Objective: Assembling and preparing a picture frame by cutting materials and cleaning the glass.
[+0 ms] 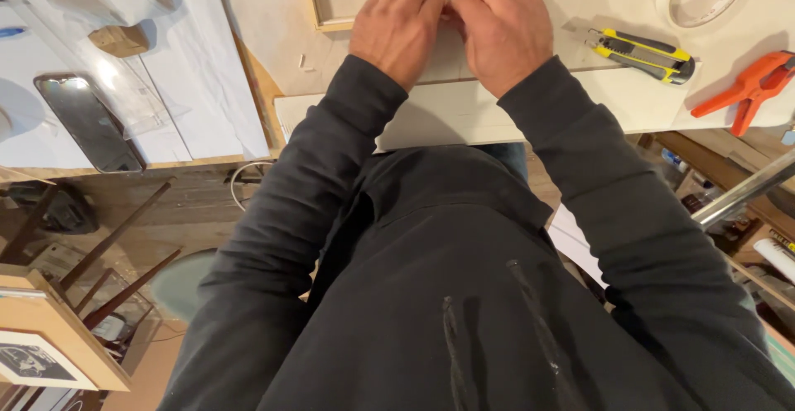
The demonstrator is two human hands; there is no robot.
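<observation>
Head view: left hand (398, 24) and right hand (503, 26) lie side by side at 12 o'clock, fingertips meeting and pinched together on the lower edge of the wooden frame (325, 14); what they pinch is too small to tell. Frame sits flat under and at 11 o'clock of the hands, visible bottom rail running 9-to-3. Utility knife (644, 53) at 3 o'clock of the right hand, long axis 10-to-4; orange clamp (749, 88) beyond.

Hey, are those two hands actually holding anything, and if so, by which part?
It cannot be told for sure. The left hand and right hand meet fingertip to fingertip at the lower edge of the wooden frame, pinching something too small and hidden to identify.
</observation>
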